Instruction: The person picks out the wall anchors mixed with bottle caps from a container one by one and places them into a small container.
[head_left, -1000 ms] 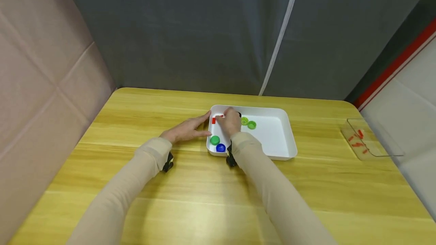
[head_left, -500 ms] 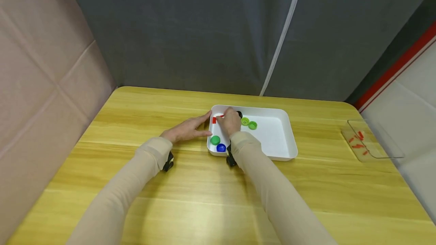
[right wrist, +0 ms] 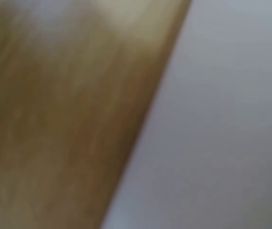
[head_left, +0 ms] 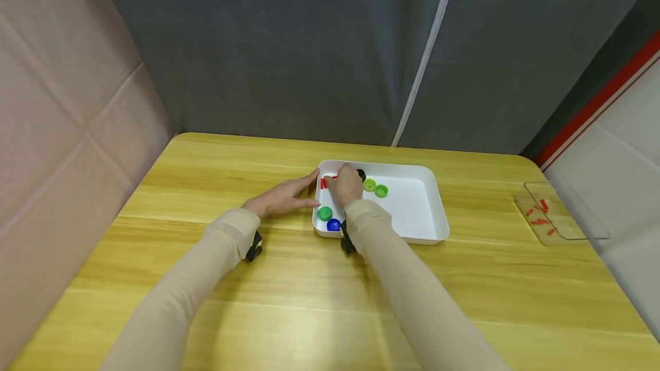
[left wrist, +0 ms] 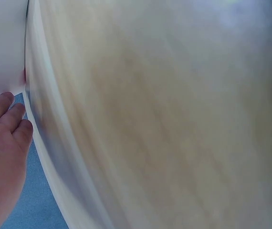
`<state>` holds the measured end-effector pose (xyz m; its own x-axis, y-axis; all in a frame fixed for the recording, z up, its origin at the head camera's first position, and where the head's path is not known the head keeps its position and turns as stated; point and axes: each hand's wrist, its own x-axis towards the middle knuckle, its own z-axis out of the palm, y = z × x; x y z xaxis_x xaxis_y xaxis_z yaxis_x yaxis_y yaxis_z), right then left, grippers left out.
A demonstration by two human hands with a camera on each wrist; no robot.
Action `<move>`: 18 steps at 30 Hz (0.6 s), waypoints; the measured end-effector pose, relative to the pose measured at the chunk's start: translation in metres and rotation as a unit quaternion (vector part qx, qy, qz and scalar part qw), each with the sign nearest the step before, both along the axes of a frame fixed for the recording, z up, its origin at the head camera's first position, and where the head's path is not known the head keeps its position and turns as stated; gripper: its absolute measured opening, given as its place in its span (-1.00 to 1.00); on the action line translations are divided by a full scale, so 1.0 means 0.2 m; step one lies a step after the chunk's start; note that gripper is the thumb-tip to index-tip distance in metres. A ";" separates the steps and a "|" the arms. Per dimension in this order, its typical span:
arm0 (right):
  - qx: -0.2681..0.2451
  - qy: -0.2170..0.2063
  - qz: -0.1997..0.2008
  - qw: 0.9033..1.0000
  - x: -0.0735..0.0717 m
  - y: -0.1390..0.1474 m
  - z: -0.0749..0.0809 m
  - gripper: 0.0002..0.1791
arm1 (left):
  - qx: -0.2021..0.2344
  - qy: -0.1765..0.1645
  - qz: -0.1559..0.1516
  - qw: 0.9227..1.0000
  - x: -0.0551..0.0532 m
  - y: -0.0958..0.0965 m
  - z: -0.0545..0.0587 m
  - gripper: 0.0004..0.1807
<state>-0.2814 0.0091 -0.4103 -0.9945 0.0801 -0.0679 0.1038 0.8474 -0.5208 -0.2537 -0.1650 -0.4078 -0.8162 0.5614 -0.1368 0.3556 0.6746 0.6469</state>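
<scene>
In the head view, my left hand point(head_left: 281, 197) rests at the left side of a white tray point(head_left: 417, 210), thumb and fingers spread along its rim. The left wrist view catches several of its fingers point(left wrist: 13, 117) beside the tray's pale wall. My right hand point(head_left: 348, 185) reaches into the tray's left part with curled fingers, its fingertips down among small red sticks point(head_left: 323, 184) and pinching at one. The hand itself hides much of that stick. Below lie a green cap point(head_left: 325, 213) and a blue cap point(head_left: 333, 224). The right wrist view shows only blurred tray and table.
Right of my right hand sit a black cap point(head_left: 362, 174), a lime cap point(head_left: 369, 185) and a green cap point(head_left: 381, 190). A clear box point(head_left: 562, 237) with several red sticks stands at the table's right. A grey curtain point(head_left: 289, 56) hangs behind the wooden table point(head_left: 479, 279).
The red patch at my right thumb, one block earlier, now shows as two narrow strips side by side. The right hand has shifted very slightly; the left stays in place.
</scene>
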 end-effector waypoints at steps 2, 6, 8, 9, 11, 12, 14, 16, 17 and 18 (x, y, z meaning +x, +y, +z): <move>0.004 0.003 -0.001 1.000 0.00 0.00 0.00 -0.47 | 0.001 -0.001 0.001 1.000 0.00 0.00 0.00 -0.01; 0.007 0.013 -0.006 1.000 0.00 0.00 0.00 -0.47 | 0.002 0.000 0.001 1.000 0.00 0.00 0.00 -0.01; 0.007 0.014 -0.010 1.000 0.00 0.00 0.00 -0.47 | 0.002 0.000 0.001 1.000 0.00 0.01 0.00 -0.01; 0.008 0.013 -0.011 1.000 0.00 0.00 0.00 -0.47 | 0.003 0.001 -0.001 1.000 -0.01 0.01 0.00 -0.02; 0.007 0.010 -0.013 1.000 -0.01 0.00 0.00 -0.46 | 0.002 0.001 -0.002 1.000 -0.01 0.01 0.00 -0.02; 0.008 0.009 -0.013 1.000 -0.01 0.00 0.00 -0.46 | 0.003 0.001 -0.003 1.000 -0.01 0.01 0.00 -0.02; 0.007 0.006 -0.014 1.000 -0.01 0.00 0.01 -0.46 | 0.002 0.003 -0.005 1.000 -0.01 0.01 0.00 -0.02; 0.009 0.007 -0.014 1.000 -0.01 0.00 0.00 -0.47 | 0.003 0.002 -0.004 1.000 -0.01 0.01 0.00 -0.02; 0.011 0.007 -0.014 1.000 -0.01 0.00 0.00 -0.47 | 0.002 0.003 -0.005 1.000 -0.01 0.01 0.00 -0.02; 0.011 0.007 -0.014 1.000 -0.01 0.00 0.00 -0.48 | 0.003 0.003 -0.005 1.000 -0.01 0.01 0.00 -0.01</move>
